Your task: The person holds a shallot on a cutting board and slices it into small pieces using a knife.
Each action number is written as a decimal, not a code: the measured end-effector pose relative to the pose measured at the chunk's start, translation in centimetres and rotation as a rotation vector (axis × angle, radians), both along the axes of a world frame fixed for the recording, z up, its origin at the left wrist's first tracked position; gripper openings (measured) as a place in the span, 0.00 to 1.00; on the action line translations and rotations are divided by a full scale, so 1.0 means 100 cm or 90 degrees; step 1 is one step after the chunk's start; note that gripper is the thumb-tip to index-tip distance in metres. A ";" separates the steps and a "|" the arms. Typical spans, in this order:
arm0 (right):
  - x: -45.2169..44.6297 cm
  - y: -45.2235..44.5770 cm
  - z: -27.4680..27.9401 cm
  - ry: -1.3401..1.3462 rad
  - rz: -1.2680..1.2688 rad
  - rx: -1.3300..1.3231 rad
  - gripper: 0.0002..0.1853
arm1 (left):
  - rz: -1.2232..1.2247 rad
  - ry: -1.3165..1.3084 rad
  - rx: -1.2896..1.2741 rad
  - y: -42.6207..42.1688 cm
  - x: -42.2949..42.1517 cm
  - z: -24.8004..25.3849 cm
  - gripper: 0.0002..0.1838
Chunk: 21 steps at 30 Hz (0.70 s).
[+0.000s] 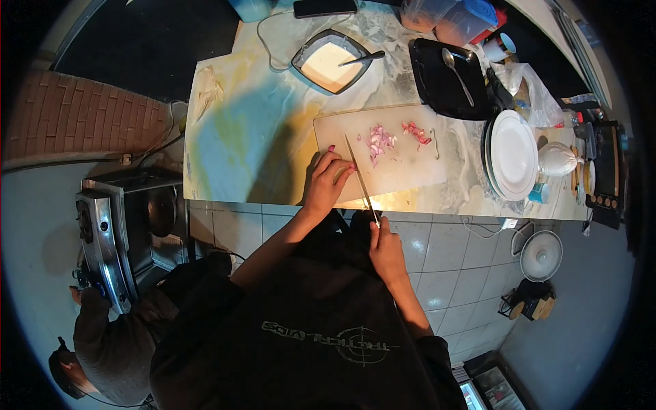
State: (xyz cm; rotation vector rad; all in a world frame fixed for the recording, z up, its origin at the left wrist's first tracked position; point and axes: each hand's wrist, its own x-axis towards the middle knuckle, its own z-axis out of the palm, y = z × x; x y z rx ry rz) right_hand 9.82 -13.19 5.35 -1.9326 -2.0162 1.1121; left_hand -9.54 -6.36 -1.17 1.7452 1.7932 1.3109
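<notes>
My right hand (387, 253) is closed round the handle of a knife (362, 176), whose blade lies across the left part of a white cutting board (410, 174). My left hand (331, 179) is on the board just left of the blade, its bent fingers on a small reddish-purple piece (353, 166) that looks like onion. Another bit of the same colour shows by its upper fingertips. Right of the blade lie chopped pale purple pieces (378, 142) and a smaller heap of red pieces (417, 132). A thin curved strip (435, 144) rests near the board's right side.
Beyond the board stands a dark square bowl (298, 60) of creamy mixture with a spoon. To the right are a black tray (430, 75) with a spoon, stacked plates (514, 156) and a plastic bag (540, 96). Another person (119, 342) is at the lower left near a stove (102, 239).
</notes>
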 end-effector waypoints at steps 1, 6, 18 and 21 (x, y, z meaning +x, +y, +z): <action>0.000 -0.001 0.000 -0.004 0.004 0.007 0.16 | -0.002 -0.002 0.011 0.000 0.000 0.000 0.08; 0.000 0.002 -0.001 -0.018 0.016 0.003 0.15 | -0.002 -0.021 -0.011 0.000 0.000 0.001 0.07; 0.000 0.007 0.004 -0.029 0.022 -0.022 0.16 | -0.001 -0.018 0.014 0.000 -0.001 -0.003 0.07; -0.002 0.009 0.003 -0.045 0.032 -0.021 0.15 | -0.005 -0.008 0.013 0.001 -0.001 -0.005 0.08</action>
